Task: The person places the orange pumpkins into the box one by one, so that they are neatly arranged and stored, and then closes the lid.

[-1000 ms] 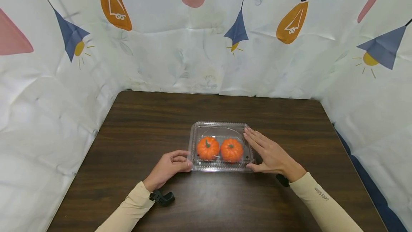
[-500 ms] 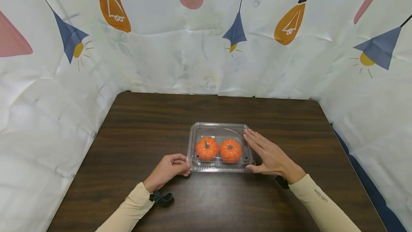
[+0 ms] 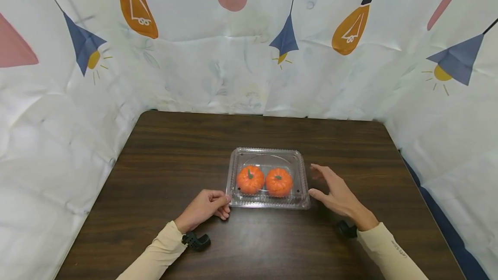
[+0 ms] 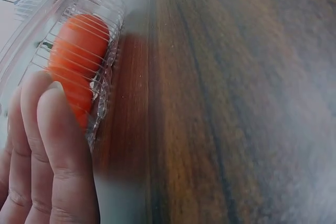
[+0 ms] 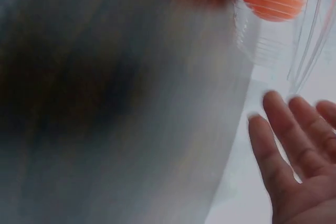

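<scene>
A clear plastic clamshell box (image 3: 268, 154), its lid down, lies on the dark wooden table. Through the lid show two small orange pumpkins, the left pumpkin (image 3: 250, 179) and the right pumpkin (image 3: 279, 182), both with green stems. At the box's near left corner is my left hand (image 3: 205, 206), thumb tip at or touching the rim. In the left wrist view its fingers (image 4: 68, 145) look fairly straight beside the box wall, gripping nothing visibly. My right hand (image 3: 340, 193) is just off the box's right side, fingers spread apart and holding nothing.
Brown table (image 3: 186, 141) surface surrounds the box on all sides. White printed cloth (image 3: 218, 72) hangs behind the table and along both sides. A black band (image 3: 196, 240) is on the left wrist, and another dark device (image 3: 346, 229) on the right.
My right hand has lifted off the box's right edge and moved away to the right. The left fingers have drawn slightly back from the corner. The box stays in place.
</scene>
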Demonstrator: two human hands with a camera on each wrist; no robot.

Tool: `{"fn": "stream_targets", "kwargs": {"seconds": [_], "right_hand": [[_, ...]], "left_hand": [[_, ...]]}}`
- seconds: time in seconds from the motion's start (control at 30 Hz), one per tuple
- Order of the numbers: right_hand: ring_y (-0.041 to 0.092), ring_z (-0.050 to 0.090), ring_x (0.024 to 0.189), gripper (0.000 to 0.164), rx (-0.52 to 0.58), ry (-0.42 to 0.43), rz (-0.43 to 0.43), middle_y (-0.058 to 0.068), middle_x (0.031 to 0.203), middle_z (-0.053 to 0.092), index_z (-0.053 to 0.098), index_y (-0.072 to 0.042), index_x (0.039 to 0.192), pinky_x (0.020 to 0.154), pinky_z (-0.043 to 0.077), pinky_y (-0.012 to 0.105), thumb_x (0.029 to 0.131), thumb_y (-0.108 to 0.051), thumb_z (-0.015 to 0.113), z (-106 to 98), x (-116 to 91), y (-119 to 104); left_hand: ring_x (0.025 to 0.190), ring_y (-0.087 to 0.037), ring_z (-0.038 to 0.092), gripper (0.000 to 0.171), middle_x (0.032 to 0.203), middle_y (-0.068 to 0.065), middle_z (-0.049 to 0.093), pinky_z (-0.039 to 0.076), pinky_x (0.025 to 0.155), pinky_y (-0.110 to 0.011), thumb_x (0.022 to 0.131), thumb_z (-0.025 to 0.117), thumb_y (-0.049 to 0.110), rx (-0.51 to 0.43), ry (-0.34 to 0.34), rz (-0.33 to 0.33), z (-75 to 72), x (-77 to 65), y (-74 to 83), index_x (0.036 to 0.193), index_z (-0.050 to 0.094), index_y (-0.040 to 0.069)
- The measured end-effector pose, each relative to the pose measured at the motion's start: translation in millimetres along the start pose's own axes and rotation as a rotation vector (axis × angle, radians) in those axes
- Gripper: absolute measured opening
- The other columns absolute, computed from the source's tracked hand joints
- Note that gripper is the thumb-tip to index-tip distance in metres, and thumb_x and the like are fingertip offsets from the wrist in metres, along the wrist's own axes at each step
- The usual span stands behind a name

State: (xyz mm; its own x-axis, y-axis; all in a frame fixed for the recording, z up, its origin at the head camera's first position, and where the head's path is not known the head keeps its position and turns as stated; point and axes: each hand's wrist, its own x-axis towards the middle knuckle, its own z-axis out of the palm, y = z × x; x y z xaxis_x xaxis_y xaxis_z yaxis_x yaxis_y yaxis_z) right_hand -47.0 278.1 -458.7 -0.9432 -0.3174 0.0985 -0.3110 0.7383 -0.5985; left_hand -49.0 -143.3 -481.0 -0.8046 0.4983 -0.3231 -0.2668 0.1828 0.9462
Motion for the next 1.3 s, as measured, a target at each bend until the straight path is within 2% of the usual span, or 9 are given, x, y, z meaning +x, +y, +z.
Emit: {"fn": "stream_targets", "kwargs": {"seconds": [0.1, 0.2, 0.33, 0.47, 0.57, 0.73, 0.93, 1.2, 1.3], "right_hand": [[0.011, 0.065, 0.099, 0.051, 0.065, -0.025, 0.084, 0.007, 0.126, 0.069, 0.055, -0.011, 0.141, 0.084, 0.058, 0.034, 0.097, -0.033, 0.07, 3, -3, 1], [0.005, 0.065, 0.09, 0.036, 0.189, -0.114, 0.154, 0.003, 0.113, 0.071, 0.062, -0.013, 0.13, 0.077, 0.057, 0.025, 0.101, -0.034, 0.066, 6, -7, 3], [0.01, 0.069, 0.084, 0.025, 0.395, -0.253, 0.146, 0.01, 0.098, 0.073, 0.065, -0.006, 0.119, 0.077, 0.061, 0.028, 0.107, -0.026, 0.056, 11, -10, 6], [0.014, 0.072, 0.083, 0.023, 0.559, -0.315, 0.091, 0.019, 0.09, 0.074, 0.066, 0.002, 0.113, 0.079, 0.063, 0.028, 0.108, -0.015, 0.051, 16, -10, 9], [0.013, 0.074, 0.083, 0.024, 0.644, -0.332, 0.094, 0.016, 0.088, 0.075, 0.065, 0.006, 0.11, 0.081, 0.064, 0.027, 0.107, -0.013, 0.051, 20, -10, 9], [0.013, 0.075, 0.083, 0.03, 0.758, -0.352, 0.152, 0.002, 0.091, 0.074, 0.063, 0.014, 0.109, 0.082, 0.065, 0.03, 0.107, -0.014, 0.053, 26, -12, 8], [0.01, 0.075, 0.083, 0.034, 0.89, -0.38, 0.165, -0.001, 0.093, 0.076, 0.058, 0.024, 0.105, 0.08, 0.066, 0.032, 0.107, -0.009, 0.049, 33, -16, 6], [0.009, 0.074, 0.077, 0.026, 1.034, -0.365, 0.162, -0.005, 0.086, 0.075, 0.065, 0.006, 0.095, 0.073, 0.066, 0.03, 0.106, -0.006, 0.046, 38, -21, 3], [0.008, 0.074, 0.075, 0.028, 1.041, -0.343, 0.174, -0.006, 0.085, 0.075, 0.064, 0.01, 0.096, 0.07, 0.065, 0.028, 0.107, -0.007, 0.045, 40, -22, 2]], "left_hand": [[0.073, -0.012, 0.073, 0.038, 0.079, -0.003, 0.07, 0.067, 0.07, -0.029, 0.105, 0.06, 0.019, -0.009, -0.004, -0.003, 1.1, 1.2, -0.6, 0.099, 0.066, -0.017], [0.07, -0.011, 0.071, 0.039, 0.077, -0.002, 0.07, 0.066, 0.068, -0.027, 0.105, 0.058, 0.019, -0.015, -0.011, -0.007, 1.7, 2.1, -2.0, 0.099, 0.067, -0.018], [0.068, -0.009, 0.07, 0.039, 0.075, -0.001, 0.07, 0.065, 0.066, -0.025, 0.106, 0.056, 0.018, -0.026, -0.022, -0.012, 2.6, 2.6, -4.6, 0.104, 0.069, -0.019], [0.068, -0.008, 0.07, 0.038, 0.075, 0.001, 0.07, 0.064, 0.066, -0.024, 0.106, 0.055, 0.016, -0.046, -0.026, -0.009, 3.6, 3.1, -6.8, 0.106, 0.068, -0.021], [0.067, -0.007, 0.069, 0.038, 0.075, 0.002, 0.069, 0.064, 0.065, -0.023, 0.106, 0.054, 0.014, -0.056, -0.029, -0.004, 4.1, 3.8, -8.2, 0.105, 0.067, -0.022], [0.067, -0.007, 0.068, 0.039, 0.074, 0.003, 0.067, 0.063, 0.064, -0.022, 0.107, 0.053, 0.014, -0.054, -0.031, 0.009, 4.1, 4.4, -9.5, 0.103, 0.065, -0.022], [0.066, -0.005, 0.068, 0.042, 0.074, 0.005, 0.066, 0.062, 0.064, -0.021, 0.107, 0.054, 0.016, -0.055, -0.021, 0.033, 5.2, 3.7, -9.4, 0.101, 0.063, -0.024], [0.063, -0.004, 0.065, 0.039, 0.071, 0.007, 0.065, 0.061, 0.062, -0.02, 0.106, 0.055, 0.013, -0.036, 0.008, 0.043, 8.1, 4.2, -11.5, 0.098, 0.061, -0.024], [0.062, -0.004, 0.063, 0.036, 0.071, 0.006, 0.063, 0.06, 0.061, -0.02, 0.105, 0.054, 0.012, -0.024, 0.016, 0.034, 9.6, 4.8, -12.4, 0.097, 0.062, -0.023]]}}
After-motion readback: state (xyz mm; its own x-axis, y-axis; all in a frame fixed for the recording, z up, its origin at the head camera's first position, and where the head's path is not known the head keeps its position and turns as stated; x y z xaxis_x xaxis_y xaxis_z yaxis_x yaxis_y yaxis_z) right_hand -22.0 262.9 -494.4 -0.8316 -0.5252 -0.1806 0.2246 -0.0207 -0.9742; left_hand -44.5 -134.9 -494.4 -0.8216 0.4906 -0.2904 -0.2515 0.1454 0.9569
